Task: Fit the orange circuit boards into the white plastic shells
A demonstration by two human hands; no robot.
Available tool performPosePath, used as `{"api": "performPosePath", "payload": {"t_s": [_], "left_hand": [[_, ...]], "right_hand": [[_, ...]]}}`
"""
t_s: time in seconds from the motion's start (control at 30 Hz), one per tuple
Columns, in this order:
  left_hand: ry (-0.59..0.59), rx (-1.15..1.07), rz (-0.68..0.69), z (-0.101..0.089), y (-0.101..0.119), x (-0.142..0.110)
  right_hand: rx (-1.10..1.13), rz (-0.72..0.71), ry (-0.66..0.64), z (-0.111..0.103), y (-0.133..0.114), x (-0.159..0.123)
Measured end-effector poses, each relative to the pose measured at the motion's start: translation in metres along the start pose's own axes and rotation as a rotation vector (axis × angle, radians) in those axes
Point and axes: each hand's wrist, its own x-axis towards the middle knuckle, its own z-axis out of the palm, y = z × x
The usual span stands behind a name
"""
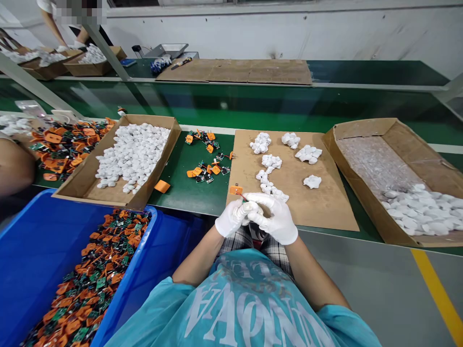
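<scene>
Both my hands wear white gloves and meet at the table's near edge. My left hand [235, 217] is curled closed around a small white plastic shell. My right hand [275, 216] is closed too, pinching an orange and green circuit part [238, 191] against the shell. Just beyond my fingers a row of white shells [272, 188] lies on a flat cardboard sheet [325, 202]. More small piles of white shells [308, 153] sit farther back on that sheet.
A cardboard box of white shells [130, 154] stands left of centre. Loose orange circuit parts [206, 168] lie on the green mat. A blue bin [32, 250] of circuit parts is at lower left. A large box [419, 207] with white shells sits right. Another person works at far left.
</scene>
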Motion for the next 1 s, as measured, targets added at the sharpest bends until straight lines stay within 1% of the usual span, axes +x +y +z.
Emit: {"api": "performPosePath", "payload": {"t_s": [0.07, 0.17, 0.23, 0.3, 0.37, 0.43, 0.47, 0.57, 0.7, 0.77, 0.83, 0.9, 1.0], "left_hand": [[0.009, -0.054, -0.028, 0.003, -0.005, 0.0], [0.072, -0.084, -0.09, 0.009, -0.007, -0.001], [0.112, -0.059, -0.09, 0.014, -0.006, -0.001], [0.136, -0.021, -0.049, 0.017, -0.005, -0.002], [0.165, -0.008, -0.024, 0.019, -0.006, -0.002], [0.187, -0.026, -0.025, 0.02, -0.007, -0.002], [0.192, -0.037, -0.03, 0.021, -0.008, -0.002], [0.193, -0.068, -0.041, 0.021, -0.008, -0.003], [0.232, -0.137, -0.116, 0.021, -0.012, -0.003], [0.231, -0.15, -0.153, 0.019, -0.015, -0.002], [0.167, -0.159, -0.154, 0.017, -0.015, -0.001], [0.11, -0.161, -0.118, 0.014, -0.011, -0.001], [0.049, -0.176, -0.096, 0.011, -0.003, -0.001]], "right_hand": [[-0.047, 0.018, 0.025, 0.002, 0.0, 0.0], [-0.067, 0.07, 0.086, 0.005, -0.002, -0.001], [0.025, 0.113, 0.076, 0.008, -0.002, -0.001], [0.146, 0.148, 0.073, 0.011, -0.002, -0.002], [0.211, 0.177, 0.121, 0.014, -0.003, -0.003], [0.221, 0.193, 0.184, 0.017, -0.003, -0.003], [0.219, 0.192, 0.193, 0.017, -0.004, -0.003], [0.134, 0.114, 0.135, 0.012, -0.005, 0.0], [-0.203, -0.112, -0.001, -0.001, -0.002, 0.004], [-0.322, -0.229, -0.056, -0.007, 0.003, 0.006], [-0.387, -0.325, -0.05, -0.009, 0.008, 0.008], [-0.404, -0.381, -0.015, -0.009, 0.012, 0.009], [-0.375, -0.368, -0.006, -0.006, 0.013, 0.008]]}}
